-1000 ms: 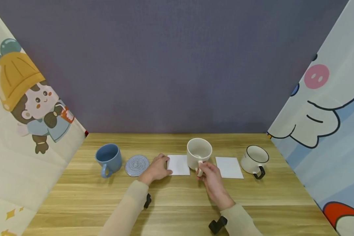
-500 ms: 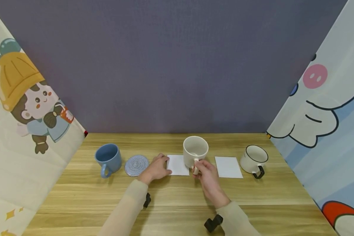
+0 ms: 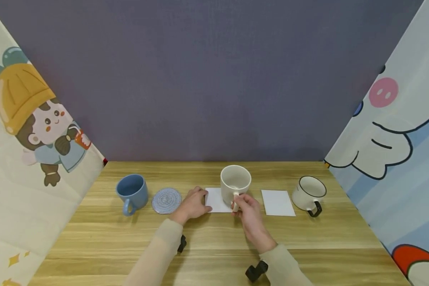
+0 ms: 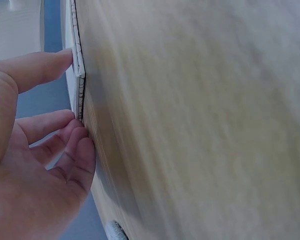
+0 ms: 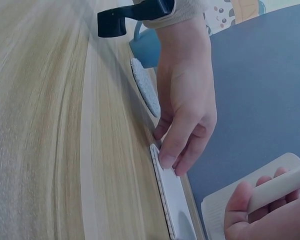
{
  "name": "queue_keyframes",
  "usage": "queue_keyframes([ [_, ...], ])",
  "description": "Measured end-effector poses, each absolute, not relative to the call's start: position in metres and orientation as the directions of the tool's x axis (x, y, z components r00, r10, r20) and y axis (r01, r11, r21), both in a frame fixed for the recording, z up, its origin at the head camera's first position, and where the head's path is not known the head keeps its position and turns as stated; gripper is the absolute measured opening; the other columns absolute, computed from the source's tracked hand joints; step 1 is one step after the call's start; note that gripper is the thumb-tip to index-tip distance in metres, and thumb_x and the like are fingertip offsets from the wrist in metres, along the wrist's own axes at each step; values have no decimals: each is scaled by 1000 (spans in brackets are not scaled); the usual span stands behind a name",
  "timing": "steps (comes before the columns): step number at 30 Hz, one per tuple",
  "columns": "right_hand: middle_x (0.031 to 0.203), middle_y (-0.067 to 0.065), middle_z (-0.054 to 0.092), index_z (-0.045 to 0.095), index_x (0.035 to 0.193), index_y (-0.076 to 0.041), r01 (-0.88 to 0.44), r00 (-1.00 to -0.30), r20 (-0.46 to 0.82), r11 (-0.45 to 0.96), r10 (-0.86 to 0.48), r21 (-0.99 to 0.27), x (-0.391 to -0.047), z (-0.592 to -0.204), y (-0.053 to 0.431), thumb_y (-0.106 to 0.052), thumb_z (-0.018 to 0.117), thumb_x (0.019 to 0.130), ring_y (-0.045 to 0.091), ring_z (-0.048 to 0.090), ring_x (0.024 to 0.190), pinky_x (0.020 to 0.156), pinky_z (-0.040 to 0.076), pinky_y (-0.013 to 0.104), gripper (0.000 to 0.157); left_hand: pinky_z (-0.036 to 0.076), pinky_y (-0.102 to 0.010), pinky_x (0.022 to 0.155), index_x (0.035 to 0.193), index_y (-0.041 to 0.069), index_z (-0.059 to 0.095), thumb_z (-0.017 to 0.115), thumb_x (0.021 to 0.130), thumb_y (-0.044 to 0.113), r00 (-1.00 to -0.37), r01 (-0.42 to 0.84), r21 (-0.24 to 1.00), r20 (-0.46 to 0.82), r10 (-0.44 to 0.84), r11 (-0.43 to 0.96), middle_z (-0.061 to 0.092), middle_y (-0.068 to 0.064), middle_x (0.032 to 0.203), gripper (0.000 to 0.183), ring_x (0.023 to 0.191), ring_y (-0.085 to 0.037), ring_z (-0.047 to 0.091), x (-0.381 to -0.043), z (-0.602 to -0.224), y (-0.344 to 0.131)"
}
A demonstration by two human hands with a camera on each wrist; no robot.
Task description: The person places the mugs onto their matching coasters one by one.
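My right hand [image 3: 251, 218] pinches the handle [image 5: 275, 190] of an upright cream mug [image 3: 232, 186]. The mug overlaps the right part of a white square coaster [image 3: 213, 198] in the head view; the right wrist view shows a gap between its base and the coaster. At the coaster's left end, my left hand [image 3: 193, 203] holds the coaster between thumb and fingers, flat on the table. In the left wrist view, the thumb [image 4: 55, 64] lies on the coaster's edge [image 4: 81, 95], with the fingers bent beside it.
A blue mug [image 3: 133, 194] and a round woven coaster [image 3: 166, 201] stand to the left. Another white square coaster [image 3: 278, 203] lies on the right, beside a white mug with a black rim and handle [image 3: 305, 196]. A grey panel [image 3: 214, 87] rises behind the wooden table [image 3: 214, 254].
My right hand has carried the cream mug a little left, further over the white coaster. My left hand has stayed at the coaster's left end.
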State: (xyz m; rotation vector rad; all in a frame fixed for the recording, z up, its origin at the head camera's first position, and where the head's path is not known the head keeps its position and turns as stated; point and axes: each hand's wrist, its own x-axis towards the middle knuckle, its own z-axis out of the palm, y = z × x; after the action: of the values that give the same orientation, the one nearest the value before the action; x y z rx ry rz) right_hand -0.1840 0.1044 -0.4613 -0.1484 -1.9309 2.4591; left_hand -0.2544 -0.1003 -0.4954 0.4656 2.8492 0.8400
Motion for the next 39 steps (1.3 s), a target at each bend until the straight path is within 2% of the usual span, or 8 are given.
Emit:
queue_keyframes([
  [26, 79, 5, 58, 58, 83, -5, 70, -993, -92, -275, 69, -959, -189, -467, 85, -11, 60, 100, 16, 56, 77, 69, 54, 31, 19, 42, -51, 110, 137, -3, 59, 78, 86, 23, -927, 294, 551, -33, 372, 781, 54, -16, 137, 60, 128, -38, 49, -260, -501, -103],
  [39, 83, 7, 58, 59, 90, 1, 61, -994, -81, -250, 71, -966, -190, -468, 78, -14, 59, 102, 18, 54, 80, 71, 54, 34, 19, 44, -51, 108, 133, -4, 61, 81, 84, 23, -944, 269, 572, -6, 331, 775, 57, -15, 133, 59, 125, -37, 52, -257, -501, -99],
])
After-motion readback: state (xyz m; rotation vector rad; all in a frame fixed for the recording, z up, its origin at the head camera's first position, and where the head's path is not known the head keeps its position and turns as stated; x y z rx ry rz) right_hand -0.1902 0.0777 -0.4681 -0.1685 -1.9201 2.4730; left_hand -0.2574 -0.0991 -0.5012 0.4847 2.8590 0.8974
